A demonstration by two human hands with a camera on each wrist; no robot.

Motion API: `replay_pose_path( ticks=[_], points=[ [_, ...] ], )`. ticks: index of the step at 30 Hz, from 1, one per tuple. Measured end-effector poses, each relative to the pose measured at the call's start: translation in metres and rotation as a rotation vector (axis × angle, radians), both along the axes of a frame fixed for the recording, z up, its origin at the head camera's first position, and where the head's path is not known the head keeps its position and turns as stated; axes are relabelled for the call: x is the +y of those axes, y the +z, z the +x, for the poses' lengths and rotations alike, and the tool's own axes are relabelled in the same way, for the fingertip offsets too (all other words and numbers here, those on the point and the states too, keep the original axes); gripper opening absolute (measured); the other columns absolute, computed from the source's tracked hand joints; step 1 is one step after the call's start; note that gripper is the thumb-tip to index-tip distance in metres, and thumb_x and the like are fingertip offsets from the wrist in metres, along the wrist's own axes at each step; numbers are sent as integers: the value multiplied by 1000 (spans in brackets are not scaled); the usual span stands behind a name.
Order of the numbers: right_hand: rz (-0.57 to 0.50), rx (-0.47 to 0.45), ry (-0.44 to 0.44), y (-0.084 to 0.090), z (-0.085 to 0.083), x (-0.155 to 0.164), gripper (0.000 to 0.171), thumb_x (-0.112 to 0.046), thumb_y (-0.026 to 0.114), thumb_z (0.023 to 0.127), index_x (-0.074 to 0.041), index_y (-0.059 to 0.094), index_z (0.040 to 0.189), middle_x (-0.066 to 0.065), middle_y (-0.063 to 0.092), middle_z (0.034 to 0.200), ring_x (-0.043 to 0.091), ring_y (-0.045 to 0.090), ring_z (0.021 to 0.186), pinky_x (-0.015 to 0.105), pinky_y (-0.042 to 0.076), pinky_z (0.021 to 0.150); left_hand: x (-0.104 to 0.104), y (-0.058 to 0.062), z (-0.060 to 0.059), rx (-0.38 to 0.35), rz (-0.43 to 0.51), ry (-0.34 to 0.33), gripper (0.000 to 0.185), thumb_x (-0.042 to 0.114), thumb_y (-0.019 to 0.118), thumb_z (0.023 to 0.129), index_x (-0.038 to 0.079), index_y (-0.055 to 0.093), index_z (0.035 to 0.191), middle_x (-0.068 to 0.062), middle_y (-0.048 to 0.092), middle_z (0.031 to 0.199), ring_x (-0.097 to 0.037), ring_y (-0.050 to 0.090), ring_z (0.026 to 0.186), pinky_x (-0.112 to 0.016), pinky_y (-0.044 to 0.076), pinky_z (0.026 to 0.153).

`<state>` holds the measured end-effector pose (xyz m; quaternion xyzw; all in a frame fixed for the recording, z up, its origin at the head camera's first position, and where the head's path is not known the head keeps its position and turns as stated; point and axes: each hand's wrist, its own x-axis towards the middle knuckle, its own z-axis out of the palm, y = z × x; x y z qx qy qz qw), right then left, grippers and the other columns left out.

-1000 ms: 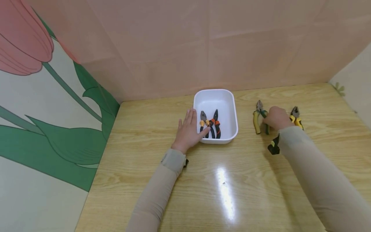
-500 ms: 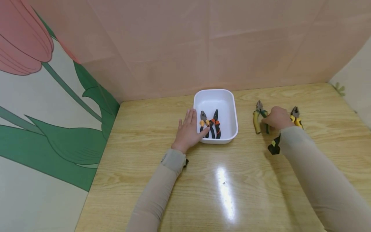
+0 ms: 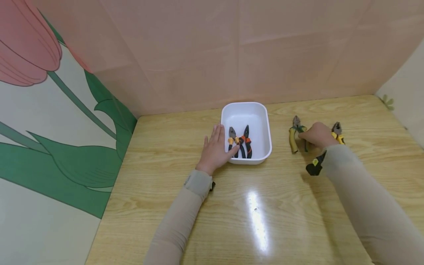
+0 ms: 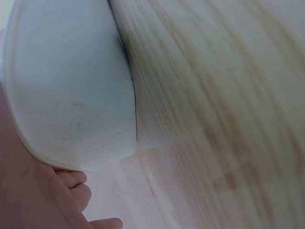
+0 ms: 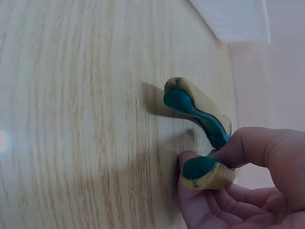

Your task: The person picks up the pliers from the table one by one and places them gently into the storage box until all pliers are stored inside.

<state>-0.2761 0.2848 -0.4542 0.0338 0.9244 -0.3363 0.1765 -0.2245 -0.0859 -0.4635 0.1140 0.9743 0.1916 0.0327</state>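
Note:
My left hand (image 3: pixel 213 149) rests on the left rim of a white plastic tray (image 3: pixel 267 127), fingers straight, thumb reaching over its near corner. Inside lie two pairs of pliers, one with orange-and-black handles (image 3: pixel 232 133) and one with red-and-black handles (image 3: pixel 247 139). On the right, my right hand (image 3: pixel 319 135) pinches one handle of the yellow-and-green pliers (image 3: pixel 293 140) between thumb and fingers. Their handles are spread, and the right wrist view shows the other handle (image 5: pixel 198 107) outside the grip. Beyond that hand lies a pair of yellow-and-black pliers (image 3: pixel 338 132), partly covered by it.
The wooden table (image 3: pixel 225 213) meets a pinkish covered wall (image 3: pixel 185 66) right behind the tray. At the left stands a panel painted with a tulip (image 3: pixel 26 44). A pale wall (image 3: pixel 410 95) borders the right side.
My right hand and the yellow-and-green pliers have shifted very slightly, the pliers' handle tilting a little in the grip. The left hand and the tray have stayed in place.

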Motion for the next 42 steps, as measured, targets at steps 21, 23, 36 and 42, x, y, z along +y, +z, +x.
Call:
replay_pose_path(
  ticks=[21, 23, 36, 42],
  points=[
    [-595, -264, -222, 6, 4, -2, 38, -31, 44, 108, 4, 57, 114, 0, 71, 76, 11, 69, 71, 29, 57, 68, -1, 2, 2, -9, 15, 8, 100, 70, 44, 97, 8, 3, 163, -8, 0, 171, -17, -6, 156, -55, 7, 124],
    [-596, -254, -233, 4, 4, -2, 37, -31, 45, 108, 3, 58, 113, -1, 72, 75, 10, 69, 69, 29, 57, 67, -1, 2, 2, -5, 18, 7, 100, 70, 45, 97, 8, 3, 163, -9, 2, 171, -18, -5, 156, -56, 8, 124],
    [-539, -198, -257, -7, 5, 0, 41, -33, 44, 109, 5, 55, 118, -2, 71, 76, 11, 70, 70, 31, 58, 69, 3, 2, 2, -3, 32, 0, 98, 66, 48, 98, 8, 3, 163, -9, 1, 171, -18, -6, 156, -57, 8, 124],
    [-550, -195, -277, -6, 5, -2, 40, -33, 47, 108, 4, 54, 120, -1, 71, 76, 11, 70, 71, 31, 58, 70, 1, 2, 3, -9, 34, 1, 98, 65, 48, 98, 9, 2, 163, -8, 0, 171, -17, -7, 156, -56, 7, 124]
  ],
)
